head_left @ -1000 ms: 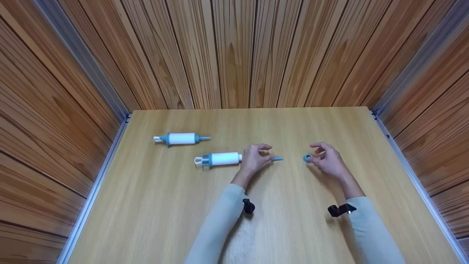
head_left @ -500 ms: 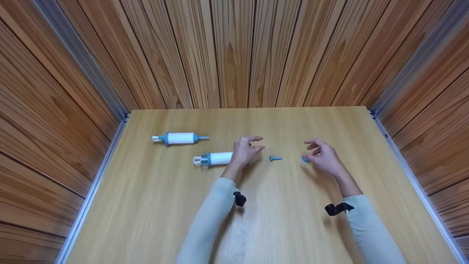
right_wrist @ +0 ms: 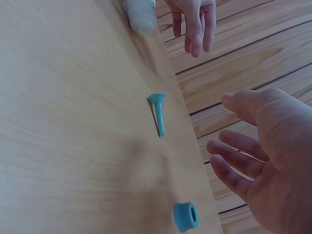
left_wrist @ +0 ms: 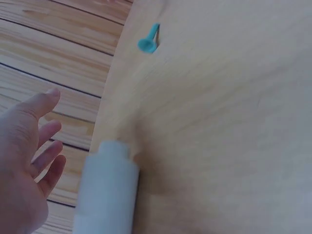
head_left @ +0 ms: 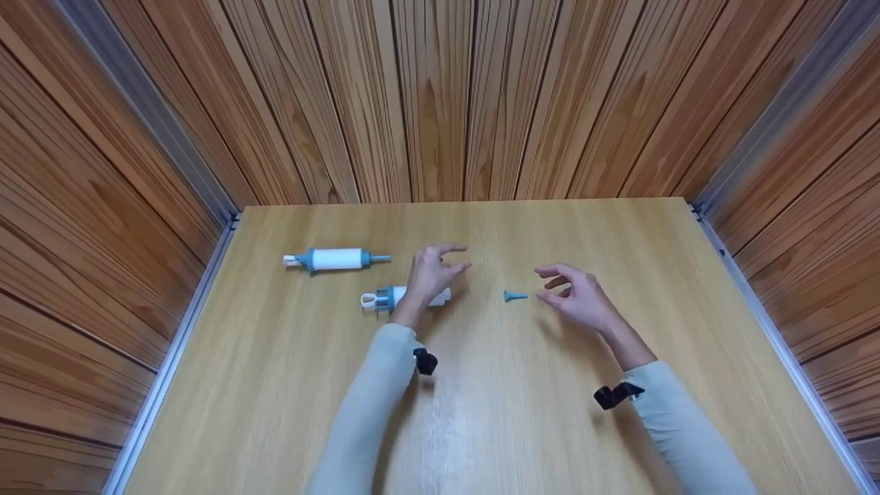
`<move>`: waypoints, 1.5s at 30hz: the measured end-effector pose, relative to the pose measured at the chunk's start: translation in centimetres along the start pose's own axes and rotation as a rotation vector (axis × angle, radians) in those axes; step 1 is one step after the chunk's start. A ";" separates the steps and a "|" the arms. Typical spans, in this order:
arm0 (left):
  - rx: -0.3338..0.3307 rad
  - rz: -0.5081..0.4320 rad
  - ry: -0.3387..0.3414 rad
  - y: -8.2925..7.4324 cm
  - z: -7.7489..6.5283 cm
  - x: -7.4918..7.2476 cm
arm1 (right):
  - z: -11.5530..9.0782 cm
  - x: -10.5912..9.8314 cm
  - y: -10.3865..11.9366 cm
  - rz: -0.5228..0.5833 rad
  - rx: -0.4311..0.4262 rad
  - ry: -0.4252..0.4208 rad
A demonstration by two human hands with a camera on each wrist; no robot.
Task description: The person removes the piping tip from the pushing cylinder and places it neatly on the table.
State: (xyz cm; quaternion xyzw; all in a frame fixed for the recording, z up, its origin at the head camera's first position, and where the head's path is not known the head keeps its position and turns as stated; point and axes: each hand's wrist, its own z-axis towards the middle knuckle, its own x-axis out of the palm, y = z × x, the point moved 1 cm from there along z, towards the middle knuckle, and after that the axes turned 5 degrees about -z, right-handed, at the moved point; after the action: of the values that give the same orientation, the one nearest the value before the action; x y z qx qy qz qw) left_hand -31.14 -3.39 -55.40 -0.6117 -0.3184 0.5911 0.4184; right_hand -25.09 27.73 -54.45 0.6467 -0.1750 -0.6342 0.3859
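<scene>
My left hand (head_left: 430,275), fingers spread and holding nothing, hovers over a white syringe-like barrel (left_wrist: 107,187) with a blue collar and white loop handle. It covers the barrel's middle in the head view. A small blue nozzle (head_left: 514,296) with a flared end lies on the table between the hands. Just to its right is my right hand (head_left: 574,295), fingers loosely bent around nothing. Beneath that hand, a blue ring (right_wrist: 185,216) stands on the table in the right wrist view; in the head view the hand hides it.
A second blue-and-white syringe-like tool (head_left: 337,259), complete with its nozzle, lies farther back on the left. The wooden table (head_left: 481,412) is bounded by plank walls (head_left: 440,103) at the back and both sides, with metal rails along the side edges.
My left hand has moved left, away from the nozzle and over the barrel. My right hand has let go of the blue ring and shifted left towards the nozzle.
</scene>
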 end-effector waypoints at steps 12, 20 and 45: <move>0.048 0.087 -0.068 1.6 0.7 -3.7 | 0.5 1.7 3.2 0.035 -0.077 0.062; 0.041 0.117 -0.085 3.0 0.2 -6.4 | 0.4 2.5 5.3 0.031 -0.121 0.105; 0.019 0.213 -0.110 6.7 -1.0 -13.3 | 0.4 2.2 7.2 0.001 -0.317 0.024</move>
State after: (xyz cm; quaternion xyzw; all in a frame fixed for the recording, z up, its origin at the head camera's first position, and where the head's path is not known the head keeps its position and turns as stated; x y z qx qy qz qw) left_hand -32.20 -18.29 -55.31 -0.6046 -0.2685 0.6680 0.3408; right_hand -23.27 21.38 -50.73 0.5853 -0.0685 -0.6458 0.4854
